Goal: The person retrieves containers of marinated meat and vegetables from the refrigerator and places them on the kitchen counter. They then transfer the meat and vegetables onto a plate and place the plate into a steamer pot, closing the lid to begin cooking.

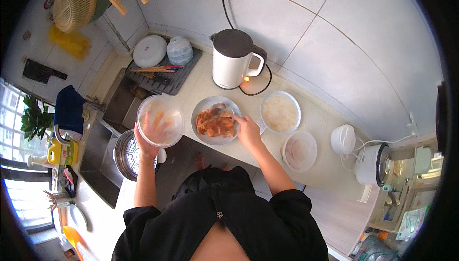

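Spreading sauced meat (215,120) on the metal plate (215,141), I judge; right hand (249,133) half-curled at three o'clock, hold unclear. Left hand (146,145) cups plastic tub (168,111), nine o'clock. Next calls for evening-out.

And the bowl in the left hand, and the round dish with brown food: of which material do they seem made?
The bowl looks like smooth plastic, being translucent, with the left hand showing through. The round dish is probably metal, judging by its silver-grey, slightly dull finish.
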A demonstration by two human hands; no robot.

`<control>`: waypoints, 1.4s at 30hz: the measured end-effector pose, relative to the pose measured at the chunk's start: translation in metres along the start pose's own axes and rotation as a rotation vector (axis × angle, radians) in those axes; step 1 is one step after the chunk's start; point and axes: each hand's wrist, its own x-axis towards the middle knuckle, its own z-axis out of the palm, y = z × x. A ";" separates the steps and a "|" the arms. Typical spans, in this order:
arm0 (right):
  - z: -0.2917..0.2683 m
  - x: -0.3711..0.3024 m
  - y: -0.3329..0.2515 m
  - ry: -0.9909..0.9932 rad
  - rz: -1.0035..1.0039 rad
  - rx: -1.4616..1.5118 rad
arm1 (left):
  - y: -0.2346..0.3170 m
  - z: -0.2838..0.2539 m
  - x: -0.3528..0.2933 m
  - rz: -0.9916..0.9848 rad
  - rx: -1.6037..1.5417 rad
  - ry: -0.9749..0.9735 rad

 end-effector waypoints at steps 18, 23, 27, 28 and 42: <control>0.002 0.016 0.013 -0.058 -0.067 -0.141 | 0.000 -0.034 -0.024 0.017 -0.132 0.051; 0.003 0.022 0.006 -0.033 -0.083 -0.129 | -0.002 -0.042 -0.018 0.003 -0.129 -0.071; 0.004 0.019 0.002 -0.123 -0.023 -0.095 | -0.002 -0.026 -0.017 0.009 -0.138 -0.002; 0.002 0.018 0.004 -0.117 -0.031 -0.088 | -0.001 -0.023 -0.018 0.010 -0.152 0.027; 0.011 -0.027 0.041 -0.020 0.154 0.065 | -0.003 -0.030 -0.030 0.016 -0.173 -0.105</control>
